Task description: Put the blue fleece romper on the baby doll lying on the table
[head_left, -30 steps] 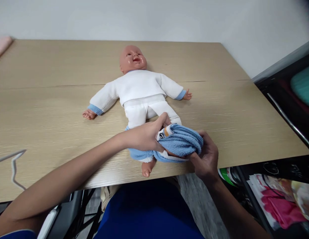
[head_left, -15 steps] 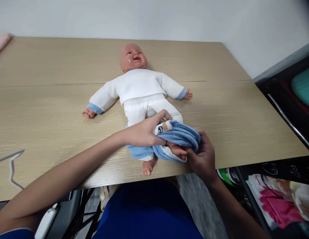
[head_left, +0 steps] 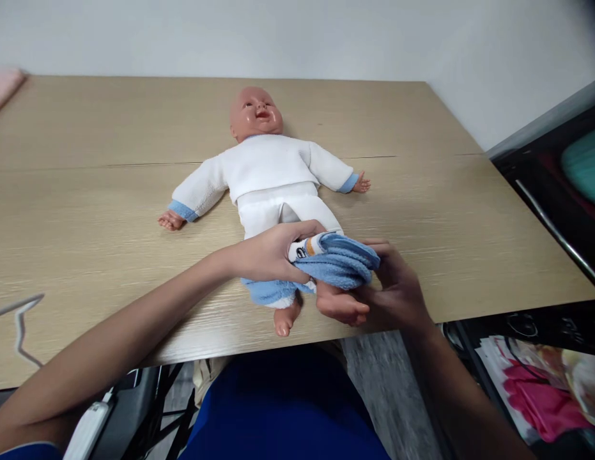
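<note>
A baby doll [head_left: 257,110] lies on its back in a white top [head_left: 266,163] with blue cuffs. White and blue trousers [head_left: 259,214] cover its legs. At the doll's leg on the right, the trouser leg [head_left: 342,259] is bunched up in blue folds above the bare foot [head_left: 340,305]. My left hand [head_left: 282,250] grips the bunched trouser leg from the left, beside a small print on the white cloth. From the right, my right hand [head_left: 395,281] is closed on the same folds, its fingertips partly hidden. The other foot [head_left: 286,318] sticks out of its blue cuff.
The doll lies on a wooden table [head_left: 445,223]. A white hanger [head_left: 20,319] is at the left front, and pink cloth [head_left: 2,88] at the far left corner. Right of the table, open shelving holds a bright pink item [head_left: 541,396] and a teal one [head_left: 587,169].
The trouser leg's lower edge has moved up off the doll's foot, so foot and ankle now show more fully. Both hands have shifted slightly with the cloth.
</note>
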`<move>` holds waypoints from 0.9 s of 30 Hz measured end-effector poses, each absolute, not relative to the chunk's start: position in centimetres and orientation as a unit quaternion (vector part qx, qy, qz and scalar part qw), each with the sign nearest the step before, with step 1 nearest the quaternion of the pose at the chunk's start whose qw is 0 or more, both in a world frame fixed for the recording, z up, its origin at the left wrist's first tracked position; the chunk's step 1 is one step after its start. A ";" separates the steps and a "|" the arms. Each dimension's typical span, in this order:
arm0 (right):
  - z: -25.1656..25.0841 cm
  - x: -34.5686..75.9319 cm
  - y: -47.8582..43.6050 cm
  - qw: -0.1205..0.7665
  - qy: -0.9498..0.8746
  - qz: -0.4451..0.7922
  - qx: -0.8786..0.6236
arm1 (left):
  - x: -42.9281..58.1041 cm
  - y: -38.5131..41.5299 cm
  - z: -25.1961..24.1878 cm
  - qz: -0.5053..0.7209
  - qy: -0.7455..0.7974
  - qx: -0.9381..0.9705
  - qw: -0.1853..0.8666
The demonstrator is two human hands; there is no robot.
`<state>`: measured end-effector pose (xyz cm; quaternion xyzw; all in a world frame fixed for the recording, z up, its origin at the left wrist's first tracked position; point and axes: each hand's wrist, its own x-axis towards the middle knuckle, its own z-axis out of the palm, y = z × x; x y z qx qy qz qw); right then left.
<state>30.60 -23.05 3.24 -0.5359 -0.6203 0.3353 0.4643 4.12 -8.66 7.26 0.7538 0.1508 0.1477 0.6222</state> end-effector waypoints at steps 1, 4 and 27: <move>3.7 31.4 -22.2 0.435 -0.629 0.362 -0.533 | 4.0 -8.5 7.4 0.139 0.149 0.763 0.613; 4.8 33.3 -19.5 0.344 -0.667 0.440 -0.494 | 3.8 -8.2 7.9 0.108 0.152 0.778 0.600; 6.1 33.3 -11.9 0.245 -0.698 0.535 -0.409 | -3.7 -14.0 9.4 0.172 0.407 0.787 0.430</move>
